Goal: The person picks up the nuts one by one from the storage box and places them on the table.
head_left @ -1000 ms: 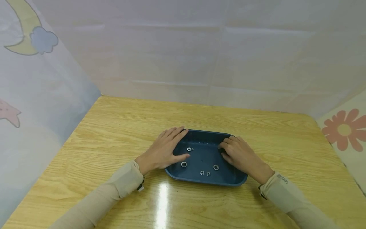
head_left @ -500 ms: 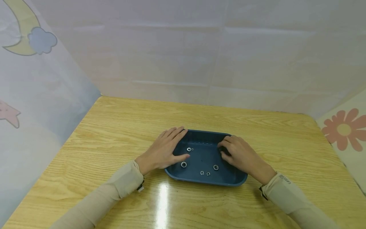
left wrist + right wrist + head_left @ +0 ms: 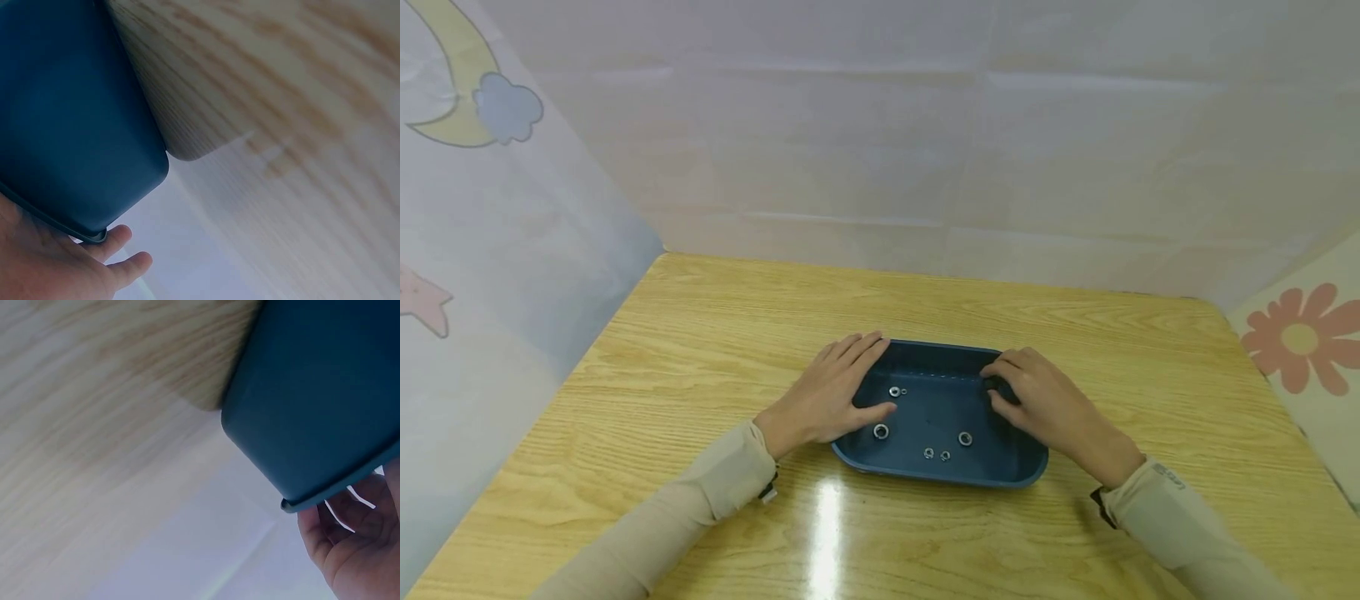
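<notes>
Two pale sleeves come in at the front, the left sleeve (image 3: 722, 479) and the right sleeve (image 3: 1172, 508), and here's one blue tray (image 3: 925, 477) sitting between the hands on the wooden table (image 3: 737, 308). Six metal rings in it, count them! Nearest, the small pair (image 3: 928, 459), side by side; just beyond, one larger ring (image 3: 965, 438) right of centre and another larger ring (image 3: 881, 432) by the left thumb; farther back, a medium ring (image 3: 894, 391) with one tiny ring (image 3: 904, 391) right beside it. The left hand (image 3: 823, 400) lies spread over the tray's left end, thumb out over the inside. Across at the right end, the right hand (image 3: 1045, 404) bends its fingers inside the rim; darkness between thumb and fingers, so no telling whether it pinches anything. Beyond the table, one pale backdrop (image 3: 850, 150), one red flower (image 3: 1300, 339) at right.
</notes>
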Tool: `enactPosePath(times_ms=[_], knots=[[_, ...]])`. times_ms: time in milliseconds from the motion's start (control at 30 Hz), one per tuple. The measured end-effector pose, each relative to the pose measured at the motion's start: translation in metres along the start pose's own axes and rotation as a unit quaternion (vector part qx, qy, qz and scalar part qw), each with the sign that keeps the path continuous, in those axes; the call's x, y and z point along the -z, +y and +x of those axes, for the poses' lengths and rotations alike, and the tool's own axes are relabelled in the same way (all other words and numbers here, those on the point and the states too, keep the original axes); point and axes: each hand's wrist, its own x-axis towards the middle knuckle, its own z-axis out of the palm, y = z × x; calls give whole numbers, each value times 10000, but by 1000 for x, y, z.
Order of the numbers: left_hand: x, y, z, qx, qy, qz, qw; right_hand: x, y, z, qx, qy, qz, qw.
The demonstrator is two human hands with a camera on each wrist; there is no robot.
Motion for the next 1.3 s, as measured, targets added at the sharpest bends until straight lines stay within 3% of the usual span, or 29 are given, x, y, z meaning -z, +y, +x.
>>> enactPosePath(times_ms=[1300], knots=[[0, -1, 0, 50, -24, -88, 9999, 24, 31, -26, -197, 725, -139, 9971]])
